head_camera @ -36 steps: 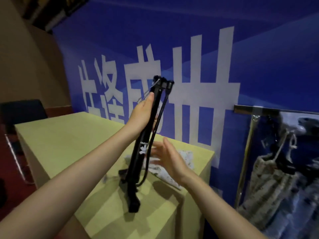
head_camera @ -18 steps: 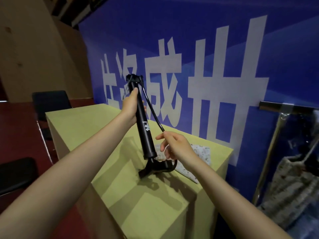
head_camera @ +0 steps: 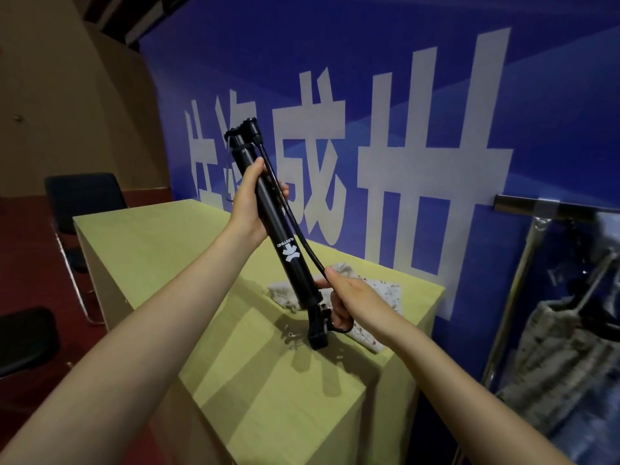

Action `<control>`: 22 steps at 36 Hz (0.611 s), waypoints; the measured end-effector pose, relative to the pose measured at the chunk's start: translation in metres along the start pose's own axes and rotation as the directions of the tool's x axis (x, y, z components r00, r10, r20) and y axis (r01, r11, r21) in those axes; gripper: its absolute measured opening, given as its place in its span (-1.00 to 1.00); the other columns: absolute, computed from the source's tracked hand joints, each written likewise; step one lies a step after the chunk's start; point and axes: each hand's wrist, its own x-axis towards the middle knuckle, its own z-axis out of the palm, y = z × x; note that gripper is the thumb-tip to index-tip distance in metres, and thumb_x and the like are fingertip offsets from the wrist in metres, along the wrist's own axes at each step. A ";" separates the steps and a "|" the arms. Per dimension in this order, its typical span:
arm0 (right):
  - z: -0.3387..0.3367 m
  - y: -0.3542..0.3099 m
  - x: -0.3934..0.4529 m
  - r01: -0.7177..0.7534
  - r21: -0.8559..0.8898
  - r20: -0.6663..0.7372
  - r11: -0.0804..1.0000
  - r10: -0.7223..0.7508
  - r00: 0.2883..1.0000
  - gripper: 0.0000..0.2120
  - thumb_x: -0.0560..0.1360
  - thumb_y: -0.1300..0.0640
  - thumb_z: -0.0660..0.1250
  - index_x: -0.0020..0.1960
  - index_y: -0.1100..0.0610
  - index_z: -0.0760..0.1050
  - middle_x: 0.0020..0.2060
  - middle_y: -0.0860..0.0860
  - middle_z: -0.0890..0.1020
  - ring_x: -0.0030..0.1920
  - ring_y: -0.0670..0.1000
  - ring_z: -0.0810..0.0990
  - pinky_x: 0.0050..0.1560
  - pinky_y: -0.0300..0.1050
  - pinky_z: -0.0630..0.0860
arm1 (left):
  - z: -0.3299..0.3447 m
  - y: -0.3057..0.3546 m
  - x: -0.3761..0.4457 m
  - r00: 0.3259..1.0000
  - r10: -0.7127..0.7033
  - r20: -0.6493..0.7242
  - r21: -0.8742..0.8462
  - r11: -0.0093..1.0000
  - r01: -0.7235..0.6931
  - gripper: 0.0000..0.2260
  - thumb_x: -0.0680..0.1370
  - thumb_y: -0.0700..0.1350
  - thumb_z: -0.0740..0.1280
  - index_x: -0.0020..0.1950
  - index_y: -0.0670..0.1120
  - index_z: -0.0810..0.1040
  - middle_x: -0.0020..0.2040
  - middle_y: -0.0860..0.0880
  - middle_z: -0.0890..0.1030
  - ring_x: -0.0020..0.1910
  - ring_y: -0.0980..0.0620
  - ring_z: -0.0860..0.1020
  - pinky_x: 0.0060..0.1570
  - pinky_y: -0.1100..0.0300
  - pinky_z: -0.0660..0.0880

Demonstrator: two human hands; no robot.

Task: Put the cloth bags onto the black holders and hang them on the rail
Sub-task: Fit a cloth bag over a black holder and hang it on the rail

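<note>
Black holder (head_camera: 285, 236) now tilted more, left hand (head_camera: 250, 204) gripping its tube, right hand (head_camera: 349, 298) gripping its hose

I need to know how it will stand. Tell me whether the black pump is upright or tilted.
Tilted. The black pump leans with its top toward the left, its foot on the table, gripped by the left hand and right hand.

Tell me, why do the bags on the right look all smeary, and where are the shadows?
Head view: the hung bags under the rail sit at the wide lens's edge, blurred and stretched; the pump mid-frame is sharp; dark shadows of arms and pump fall on the table.
</note>
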 end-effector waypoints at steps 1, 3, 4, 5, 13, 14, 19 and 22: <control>0.000 0.000 -0.001 -0.001 -0.022 -0.008 1.000 0.001 1.000 -0.53 0.63 -0.21 -0.04 0.18 -0.03 0.56 -0.61 -0.07 0.39 -0.45 -0.06 0.49 -0.28 -0.16 0.44 | 0.001 0.001 -0.001 1.000 0.003 0.005 -0.015 1.000 -0.003 -0.74 0.53 0.05 0.36 -0.07 -0.15 0.52 -0.34 -0.02 0.57 -0.35 0.05 0.58 -0.27 0.23 0.56; -0.001 0.001 -0.003 0.003 -0.069 -0.049 0.998 -0.006 0.999 -0.52 0.63 -0.21 -0.05 0.14 -0.02 0.58 -0.64 -0.11 0.38 -0.51 -0.18 0.44 -0.32 -0.29 0.41 | 0.002 0.002 -0.001 1.000 0.003 0.013 -0.044 0.999 -0.003 -0.73 0.55 0.06 0.33 -0.10 -0.16 0.54 -0.34 -0.02 0.60 -0.34 0.06 0.60 -0.26 0.25 0.56; -0.001 0.001 -0.003 0.007 -0.084 -0.073 0.996 -0.013 0.997 -0.52 0.63 -0.21 -0.05 0.13 -0.03 0.58 -0.64 -0.14 0.38 -0.54 -0.23 0.41 -0.36 -0.33 0.36 | 0.003 0.003 -0.001 1.000 0.005 0.017 -0.055 0.998 -0.004 -0.72 0.56 0.06 0.32 -0.11 -0.16 0.54 -0.33 -0.02 0.60 -0.34 0.06 0.60 -0.26 0.26 0.56; -0.001 0.002 -0.003 0.012 -0.091 -0.092 0.996 -0.020 0.996 -0.53 0.63 -0.20 -0.05 0.12 -0.04 0.59 -0.64 -0.17 0.39 -0.54 -0.25 0.40 -0.36 -0.34 0.32 | 0.004 0.004 -0.001 1.000 0.008 0.018 -0.067 0.998 -0.007 -0.72 0.56 0.06 0.32 -0.11 -0.16 0.55 -0.31 -0.02 0.61 -0.33 0.07 0.60 -0.26 0.27 0.56; -0.010 -0.013 0.003 0.062 0.126 -0.086 0.990 -0.051 0.995 -0.65 0.64 -0.10 0.08 0.12 0.03 0.58 -0.53 -0.04 0.28 -0.53 -0.10 0.41 -0.36 -0.28 0.43 | 0.007 0.024 0.001 0.999 0.043 -0.030 -0.155 0.987 -0.048 -0.73 0.53 0.04 0.37 0.02 -0.16 0.54 -0.27 0.00 0.61 -0.33 0.08 0.61 -0.26 0.26 0.56; -0.012 -0.017 0.004 0.076 0.136 -0.096 0.988 -0.063 0.993 -0.66 0.65 -0.07 0.08 0.13 0.04 0.58 -0.54 -0.05 0.28 -0.54 -0.12 0.39 -0.38 -0.34 0.40 | 0.006 0.030 0.003 0.998 0.052 -0.042 -0.180 0.982 -0.059 -0.74 0.53 0.03 0.37 0.03 -0.15 0.54 -0.27 0.00 0.61 -0.33 0.09 0.62 -0.26 0.26 0.56; -0.013 -0.026 0.005 0.002 0.358 0.006 0.934 -0.005 1.000 -0.65 0.63 -0.05 0.15 0.18 0.14 0.56 -0.51 -0.01 0.29 -0.50 -0.06 0.25 -0.47 -0.22 0.24 | -0.001 0.050 0.010 0.992 0.103 -0.079 -0.231 0.966 -0.119 -0.77 0.54 0.03 0.36 -0.05 -0.14 0.55 -0.26 0.00 0.58 -0.32 0.09 0.60 -0.18 0.28 0.56; -0.010 -0.022 0.005 -0.096 0.487 0.136 0.868 0.033 0.990 -0.62 0.59 -0.10 0.20 0.17 0.18 0.53 -0.47 0.01 0.31 -0.51 -0.06 0.19 -0.48 -0.22 0.14 | -0.006 0.052 0.010 0.991 0.115 -0.074 -0.261 0.956 -0.131 -0.78 0.54 0.02 0.36 -0.05 -0.15 0.53 -0.27 0.00 0.57 -0.33 0.09 0.58 -0.22 0.29 0.55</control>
